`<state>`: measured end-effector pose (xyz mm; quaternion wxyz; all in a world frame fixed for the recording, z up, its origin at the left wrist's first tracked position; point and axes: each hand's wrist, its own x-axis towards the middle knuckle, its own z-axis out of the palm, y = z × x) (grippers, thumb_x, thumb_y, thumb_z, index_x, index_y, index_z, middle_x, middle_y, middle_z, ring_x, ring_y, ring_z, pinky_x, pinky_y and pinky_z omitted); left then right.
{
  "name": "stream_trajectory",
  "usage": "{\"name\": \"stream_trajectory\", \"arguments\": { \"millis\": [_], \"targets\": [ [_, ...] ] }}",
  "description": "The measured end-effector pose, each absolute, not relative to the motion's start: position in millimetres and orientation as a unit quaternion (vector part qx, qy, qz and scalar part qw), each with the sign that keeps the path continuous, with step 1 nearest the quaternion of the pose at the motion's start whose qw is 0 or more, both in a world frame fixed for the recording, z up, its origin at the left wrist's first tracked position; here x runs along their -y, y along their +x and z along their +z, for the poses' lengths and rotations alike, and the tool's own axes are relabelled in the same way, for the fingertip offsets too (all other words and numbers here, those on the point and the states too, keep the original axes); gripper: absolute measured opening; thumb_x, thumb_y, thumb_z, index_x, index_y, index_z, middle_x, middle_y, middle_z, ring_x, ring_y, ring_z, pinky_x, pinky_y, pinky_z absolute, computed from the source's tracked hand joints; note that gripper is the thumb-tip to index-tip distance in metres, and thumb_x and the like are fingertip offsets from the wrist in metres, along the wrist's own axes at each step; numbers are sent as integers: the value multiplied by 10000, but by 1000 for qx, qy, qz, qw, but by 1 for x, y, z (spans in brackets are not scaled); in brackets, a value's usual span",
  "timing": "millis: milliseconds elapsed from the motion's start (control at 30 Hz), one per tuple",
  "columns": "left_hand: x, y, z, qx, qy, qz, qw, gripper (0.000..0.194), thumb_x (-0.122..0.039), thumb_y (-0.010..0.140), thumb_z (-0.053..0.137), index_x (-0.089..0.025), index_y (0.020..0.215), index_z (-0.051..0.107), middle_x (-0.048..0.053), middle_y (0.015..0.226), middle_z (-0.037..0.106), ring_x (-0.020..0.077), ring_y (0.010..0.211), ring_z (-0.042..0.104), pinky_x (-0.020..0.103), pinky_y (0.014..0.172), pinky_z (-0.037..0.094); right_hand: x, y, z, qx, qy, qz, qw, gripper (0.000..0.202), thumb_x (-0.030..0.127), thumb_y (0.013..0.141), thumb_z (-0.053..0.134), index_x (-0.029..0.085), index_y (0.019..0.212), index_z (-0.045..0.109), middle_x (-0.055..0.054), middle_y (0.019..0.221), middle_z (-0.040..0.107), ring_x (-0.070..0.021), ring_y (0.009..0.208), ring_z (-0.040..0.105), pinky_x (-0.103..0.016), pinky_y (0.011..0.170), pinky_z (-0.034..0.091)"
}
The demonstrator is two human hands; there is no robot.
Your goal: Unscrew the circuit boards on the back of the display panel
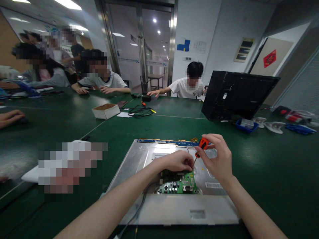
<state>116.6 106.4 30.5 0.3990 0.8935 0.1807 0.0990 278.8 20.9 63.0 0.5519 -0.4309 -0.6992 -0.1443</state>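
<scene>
A flat metal display panel [216, 207] lies on the table in front of me. On it sits a green circuit board [178, 187], partly hidden under my left hand. My right hand [219, 157] grips a screwdriver [203, 143] by its orange and black handle, its shaft slanting down to the board's upper right corner. Beside that tip, the fingers of my left hand [178, 161] are curled and closed at the board; what they hold, if anything, is hidden. A blue circuit strip [161, 143] runs along the panel's far edge.
A black monitor housing [239, 94] stands at the far right, near a blue tray [246, 125]. An open cardboard box [106, 111] and a coiled black cable [141, 112] lie further back. Several people sit around the green table [274, 172]. A cable [137, 212] trails off the panel's left side.
</scene>
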Motion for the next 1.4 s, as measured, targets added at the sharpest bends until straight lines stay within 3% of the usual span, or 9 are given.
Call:
{"name": "stream_trajectory", "arguments": {
  "millis": [200, 333, 633, 1200, 1400],
  "targets": [
    [-106, 117, 32, -175, 895, 98, 399, 92, -57, 796, 732, -136, 777, 688, -47, 658, 580, 104, 624, 533, 200, 620, 384, -19, 278, 61, 710, -440, -135, 533, 317, 215, 934, 600, 246, 1249, 586, -73, 1043, 697, -187, 817, 684, -308, 656, 605],
    [-106, 117, 32, -169, 897, 98, 397, 113, -28, 793, 726, -136, 779, 695, -56, 640, 546, 96, 613, 512, 194, 614, 368, -20, 279, 58, 691, -455, -145, 543, 320, 286, 908, 663, 233, 1210, 570, -72, 1026, 728, -169, 688, 678, -310, 617, 605],
    [-108, 116, 30, -165, 898, 99, 395, 64, -102, 830, 722, -147, 795, 693, -47, 649, 564, 107, 626, 527, 196, 610, 373, -20, 279, 60, 683, -446, -159, 555, 293, 290, 908, 667, 234, 1175, 561, -57, 987, 736, -170, 718, 708, -288, 623, 613],
    [-108, 116, 29, -173, 893, 91, 406, 68, -77, 818, 714, -144, 818, 723, -41, 659, 606, 111, 629, 536, 206, 633, 386, -18, 280, 60, 699, -457, -149, 529, 293, 303, 922, 611, 218, 1198, 562, -87, 1019, 738, -183, 698, 697, -323, 630, 600],
    [-110, 116, 28, -174, 890, 92, 412, 56, -88, 824, 715, -143, 820, 729, -32, 679, 637, 112, 638, 545, 206, 651, 406, -19, 279, 61, 693, -460, -148, 535, 279, 313, 931, 617, 243, 1193, 553, -22, 872, 695, -163, 634, 664, -289, 564, 572]
  ]
}}
